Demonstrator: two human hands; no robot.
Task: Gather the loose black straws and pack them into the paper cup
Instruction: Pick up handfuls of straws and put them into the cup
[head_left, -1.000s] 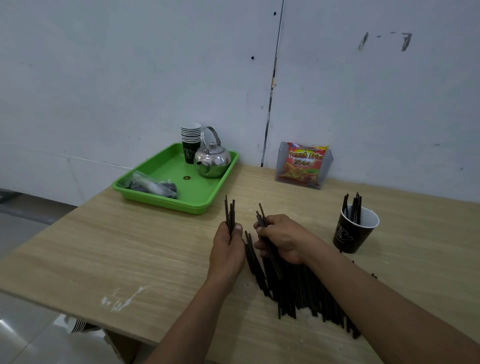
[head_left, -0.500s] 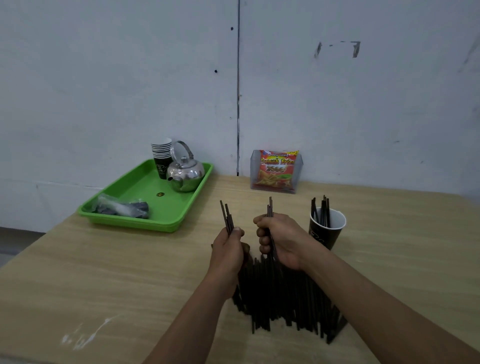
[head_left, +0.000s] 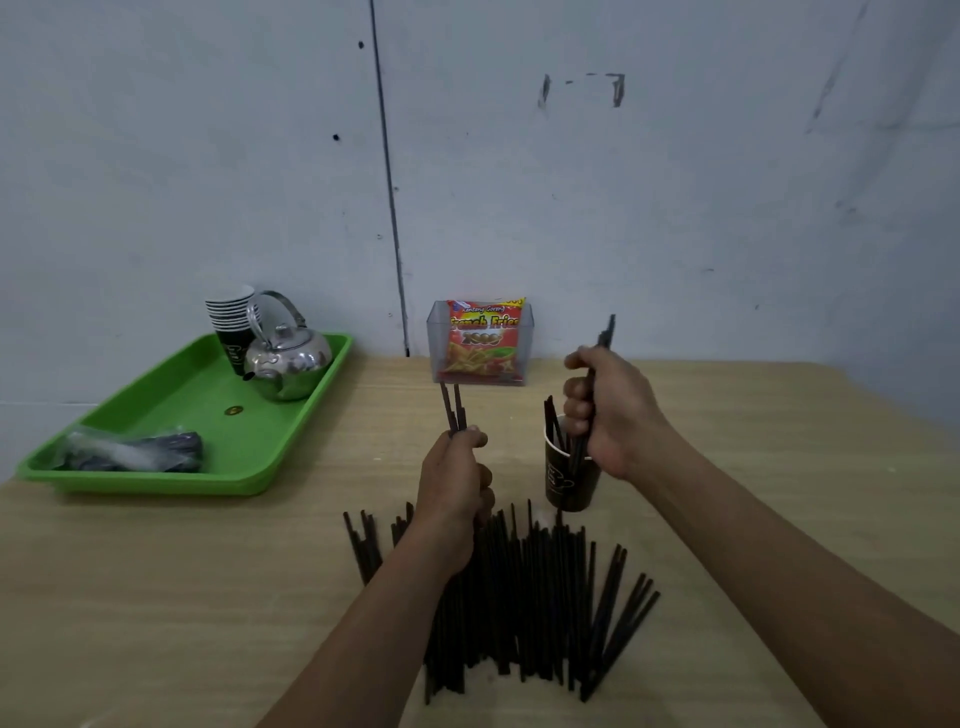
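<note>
Right hand (head_left: 608, 410): curled tight round a small bunch of straws (head_left: 605, 332). The bunch stands near upright, its upper ends clear above the fist and its lower ends at or just inside the mouth of the paper cup (head_left: 566, 483). How deep they sit cannot be told, as the hand covers part of the rim. A few straws already stand in the cup, at its left side.

Left hand (head_left: 457, 478): closed round a second, thinner bunch (head_left: 451, 410), held upright with the ends leaning slightly left. This hand is beside the cup to its left, apart from it, and above the far edge of the pile.

Loose straws (head_left: 524, 597): a large fan lies flat on the table (head_left: 208, 597), long axes running roughly toward and away from the person. It is directly below the left forearm and just near of the cup.

Assessment: the task is early, with most of the stock unpacked. The right hand is directly over the cup; its bunch is aligned with the cup's axis and needs only a straight drop. The left bunch must travel right to reach the opening. A tipped cup is the likely fault.

Also present: green tray (head_left: 182, 400), kettle (head_left: 288, 364), stacked cups (head_left: 231, 317), snack packet (head_left: 483, 340).
</note>
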